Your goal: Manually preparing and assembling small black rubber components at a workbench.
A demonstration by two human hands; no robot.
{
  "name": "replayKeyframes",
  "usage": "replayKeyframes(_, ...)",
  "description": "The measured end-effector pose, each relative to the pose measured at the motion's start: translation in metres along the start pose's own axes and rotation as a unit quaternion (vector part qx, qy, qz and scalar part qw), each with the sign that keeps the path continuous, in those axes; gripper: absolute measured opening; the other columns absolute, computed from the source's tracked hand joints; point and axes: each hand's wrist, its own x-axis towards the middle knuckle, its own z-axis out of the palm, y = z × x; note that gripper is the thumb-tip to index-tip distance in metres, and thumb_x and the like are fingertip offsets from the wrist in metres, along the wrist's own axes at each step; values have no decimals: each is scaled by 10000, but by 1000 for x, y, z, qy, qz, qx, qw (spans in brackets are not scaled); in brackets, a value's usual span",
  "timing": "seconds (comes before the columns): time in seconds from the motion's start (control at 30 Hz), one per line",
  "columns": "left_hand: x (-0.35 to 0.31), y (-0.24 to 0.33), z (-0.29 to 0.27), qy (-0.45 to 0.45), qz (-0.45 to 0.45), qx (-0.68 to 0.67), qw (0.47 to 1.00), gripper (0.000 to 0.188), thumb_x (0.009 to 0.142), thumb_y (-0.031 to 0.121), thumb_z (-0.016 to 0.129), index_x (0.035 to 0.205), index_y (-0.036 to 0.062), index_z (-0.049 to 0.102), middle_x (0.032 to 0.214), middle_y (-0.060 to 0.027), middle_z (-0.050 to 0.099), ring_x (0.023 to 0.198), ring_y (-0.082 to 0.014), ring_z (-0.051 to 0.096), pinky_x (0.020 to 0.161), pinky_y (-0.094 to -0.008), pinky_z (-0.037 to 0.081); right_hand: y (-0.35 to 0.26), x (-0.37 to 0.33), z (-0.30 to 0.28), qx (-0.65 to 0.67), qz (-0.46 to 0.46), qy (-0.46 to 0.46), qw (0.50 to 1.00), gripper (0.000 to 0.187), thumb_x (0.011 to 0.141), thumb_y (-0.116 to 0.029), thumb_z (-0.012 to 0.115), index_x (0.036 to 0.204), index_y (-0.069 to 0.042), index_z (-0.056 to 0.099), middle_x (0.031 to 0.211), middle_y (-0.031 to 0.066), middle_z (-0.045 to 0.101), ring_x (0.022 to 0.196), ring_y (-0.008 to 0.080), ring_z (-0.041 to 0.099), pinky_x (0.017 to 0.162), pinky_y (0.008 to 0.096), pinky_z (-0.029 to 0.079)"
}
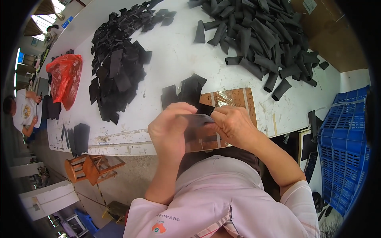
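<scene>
Both hands are raised over the near edge of the white table. My left hand [171, 121] is closed on a thin black sheet piece [195, 119], which I see nearly edge-on. My right hand [235, 122] pinches the other end of that piece, its fingertips partly hidden. Below the hands lies a brown board [247, 101] with strips of tape and a glossy patch. Several flat black pieces [191, 89] overlap the board's far left corner. What the material is, I cannot tell.
A heap of flat black pieces [119, 75] spreads over the table's left. Rolled black tubes [262, 39] are piled at the far right, beside a cardboard box [337, 35]. Blue crates [343, 146] stand right, a wooden stool [93, 168] lower left. Another person [25, 111] sits beyond a red bag [67, 79].
</scene>
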Motion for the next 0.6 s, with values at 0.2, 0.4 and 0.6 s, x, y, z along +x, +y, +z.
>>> replayKeyframes(0.2,16,-62,-82,215,-97,472,849,480,782,207,589,1153,-54,431,948,-171,576,804,-239,560,723,-325,439,2,40,-59,500,107,10,859,369,852,-337,519,732,-1,610,560,26,540,524,87,513,484,257,400)
replayKeyframes(0.4,14,-87,-122,178,-193,592,762,230,693,167,669,753,-38,585,715,-132,608,682,-259,582,652,-344,451,-2,5,-36,300,209,104,925,391,858,-345,501,804,33,585,618,65,537,567,146,494,542,253,396)
replayKeyframes(0.6,5,-29,-89,162,-114,319,927,205,721,0,632,905,-31,548,715,-72,603,642,-78,540,586,-205,432,-32,-26,13,227,178,-69,955,263,796,-235,604,814,26,584,645,120,544,620,210,556,585,289,437)
